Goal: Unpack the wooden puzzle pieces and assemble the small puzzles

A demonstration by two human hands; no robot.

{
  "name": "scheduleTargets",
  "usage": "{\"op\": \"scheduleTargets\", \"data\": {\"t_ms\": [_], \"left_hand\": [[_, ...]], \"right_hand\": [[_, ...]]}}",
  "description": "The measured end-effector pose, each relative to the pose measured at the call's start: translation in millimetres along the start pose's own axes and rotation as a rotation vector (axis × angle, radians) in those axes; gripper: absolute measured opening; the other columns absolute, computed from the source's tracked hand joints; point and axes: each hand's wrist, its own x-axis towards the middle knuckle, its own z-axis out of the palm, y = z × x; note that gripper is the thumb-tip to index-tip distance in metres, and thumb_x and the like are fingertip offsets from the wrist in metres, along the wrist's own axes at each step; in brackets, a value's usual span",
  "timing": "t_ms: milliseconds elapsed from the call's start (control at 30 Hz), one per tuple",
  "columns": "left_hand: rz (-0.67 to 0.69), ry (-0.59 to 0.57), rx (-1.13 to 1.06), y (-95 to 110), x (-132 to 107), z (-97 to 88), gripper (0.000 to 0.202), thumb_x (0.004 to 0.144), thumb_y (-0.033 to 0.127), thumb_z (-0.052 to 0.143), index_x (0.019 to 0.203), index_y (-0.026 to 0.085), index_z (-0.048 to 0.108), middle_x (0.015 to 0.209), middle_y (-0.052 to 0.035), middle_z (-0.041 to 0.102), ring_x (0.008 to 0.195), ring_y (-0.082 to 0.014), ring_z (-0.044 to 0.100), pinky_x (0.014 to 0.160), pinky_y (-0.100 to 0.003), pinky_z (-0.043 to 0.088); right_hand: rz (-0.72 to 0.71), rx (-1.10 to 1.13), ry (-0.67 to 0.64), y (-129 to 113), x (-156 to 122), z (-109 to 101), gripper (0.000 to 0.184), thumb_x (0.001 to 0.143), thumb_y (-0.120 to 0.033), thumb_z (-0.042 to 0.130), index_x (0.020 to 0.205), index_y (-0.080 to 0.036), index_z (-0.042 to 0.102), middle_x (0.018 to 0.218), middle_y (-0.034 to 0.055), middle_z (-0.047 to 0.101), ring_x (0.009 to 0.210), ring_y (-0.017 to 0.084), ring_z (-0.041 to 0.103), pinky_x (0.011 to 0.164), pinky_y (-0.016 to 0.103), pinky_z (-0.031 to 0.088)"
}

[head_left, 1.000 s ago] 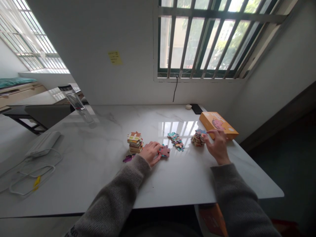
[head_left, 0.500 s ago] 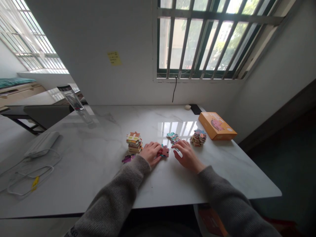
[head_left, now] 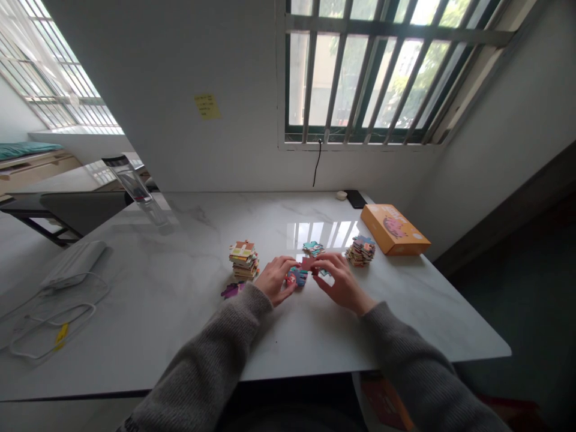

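My right hand [head_left: 341,279] pinches a reddish-brown puzzle piece [head_left: 308,264] just above the table. Curled around a few blue and red puzzle pieces [head_left: 297,277] is my left hand [head_left: 275,281], its thumb at the near side and its fingers at the far side. Beyond both hands lies a loose pile of teal and white puzzle pieces [head_left: 313,247], partly hidden by my right fingers. A tall stack of puzzle pieces [head_left: 243,259] stands left of my left hand, with purple puzzle pieces [head_left: 232,290] in front of it. Another stack [head_left: 360,251] is beyond my right hand.
An orange box [head_left: 395,229] sits at the table's right edge. A dark phone [head_left: 356,199] and a small white object [head_left: 341,195] lie by the wall. On the left are a clear bottle [head_left: 131,180], a white pouch-like item [head_left: 74,264] and a white cable [head_left: 85,306].
My right hand has closed on the reddish-brown piece and lifted it off the pieces at my left hand, uncovering blue and red ones. My left hand has barely moved.
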Motion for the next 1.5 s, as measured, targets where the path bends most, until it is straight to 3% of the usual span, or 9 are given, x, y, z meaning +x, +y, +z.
{"op": "scheduleTargets", "data": {"t_ms": [233,400,633,733,867,967,1067,1133,1500], "left_hand": [[-0.108,-0.237,0.180,-3.9,-4.9,4.4,0.039,0.079,0.024,0.066,0.118,0.022,0.059,0.125,-0.0096,0.061,0.115,-0.0307,0.053,0.094,-0.047,0.048],[-0.120,-0.236,0.186,-2.2,-4.3,2.9,0.034,0.081,0.022,0.065,0.115,0.022,0.062,0.126,-0.0099,0.060,0.117,-0.0307,0.053,0.094,-0.047,0.048],[-0.140,-0.226,0.230,-4.3,-3.5,5.8,0.028,0.083,0.019,0.063,0.112,0.021,0.061,0.118,-0.0090,0.062,0.110,-0.0294,0.055,0.090,-0.045,0.049],[-0.129,-0.221,0.243,-4.9,-3.2,5.0,0.033,0.083,0.018,0.065,0.115,0.021,0.059,0.118,-0.0083,0.063,0.109,-0.0294,0.055,0.089,-0.044,0.048],[-0.090,-0.175,0.242,-2.3,-0.9,-1.0,0.035,0.083,0.017,0.067,0.116,0.021,0.057,0.119,-0.0073,0.065,0.109,-0.0297,0.056,0.087,-0.044,0.047],[-0.021,-0.077,0.215,0.4,1.0,-5.5,0.037,0.084,0.019,0.068,0.118,0.021,0.054,0.118,-0.0077,0.066,0.107,-0.0288,0.058,0.087,-0.043,0.046],[0.050,0.037,0.183,2.8,1.5,-7.9,0.038,0.086,0.019,0.068,0.120,0.020,0.052,0.117,-0.0084,0.067,0.106,-0.0280,0.059,0.087,-0.042,0.046],[0.089,0.084,0.165,4.4,1.5,-9.1,0.035,0.087,0.019,0.067,0.119,0.020,0.053,0.116,-0.0080,0.068,0.106,-0.0272,0.059,0.087,-0.041,0.045],[0.107,0.098,0.140,11.5,-2.3,-11.6,0.019,0.088,0.021,0.064,0.107,0.022,0.061,0.115,-0.0070,0.067,0.105,-0.0252,0.059,0.088,-0.040,0.045]], "right_hand": [[0.366,-0.365,0.391,51.4,-9.3,-40.0,0.017,0.087,-0.030,0.063,0.102,-0.021,0.065,0.112,0.0097,0.060,0.107,0.029,0.053,0.098,0.048,0.039],[0.616,-0.407,0.367,76.8,-16.4,-51.7,0.022,0.083,-0.036,0.059,0.097,-0.020,0.066,0.105,0.0105,0.060,0.103,0.031,0.049,0.091,0.047,0.038],[0.663,-0.392,0.294,85.5,-19.9,-47.2,0.024,0.082,-0.037,0.058,0.097,-0.021,0.066,0.106,0.0109,0.058,0.104,0.032,0.047,0.090,0.047,0.039],[0.607,-0.420,0.348,82.6,-18.6,-48.8,0.026,0.082,-0.035,0.059,0.102,-0.020,0.064,0.111,0.0117,0.055,0.107,0.032,0.048,0.094,0.050,0.040],[0.341,-0.398,0.508,58.2,-10.1,-42.1,0.024,0.089,-0.024,0.054,0.111,-0.019,0.058,0.114,0.0128,0.055,0.113,0.031,0.050,0.101,0.052,0.040],[0.129,-0.224,0.317,28.4,-3.4,-23.5,0.020,0.092,-0.018,0.050,0.111,-0.022,0.057,0.105,0.0102,0.060,0.105,0.028,0.056,0.095,0.049,0.047],[-0.010,-0.047,0.022,5.1,-0.5,-2.2,0.030,0.092,-0.017,0.055,0.121,-0.024,0.055,0.116,0.0114,0.060,0.112,0.028,0.056,0.096,0.047,0.051],[-0.064,0.012,-0.085,-1.3,-0.7,7.5,0.035,0.091,-0.017,0.058,0.125,-0.024,0.054,0.122,0.0119,0.059,0.116,0.028,0.056,0.098,0.048,0.051],[-0.099,0.107,-0.088,-4.1,-2.1,12.5,0.027,0.092,-0.023,0.064,0.118,-0.025,0.057,0.118,0.0105,0.064,0.111,0.025,0.063,0.095,0.044,0.054]]}}
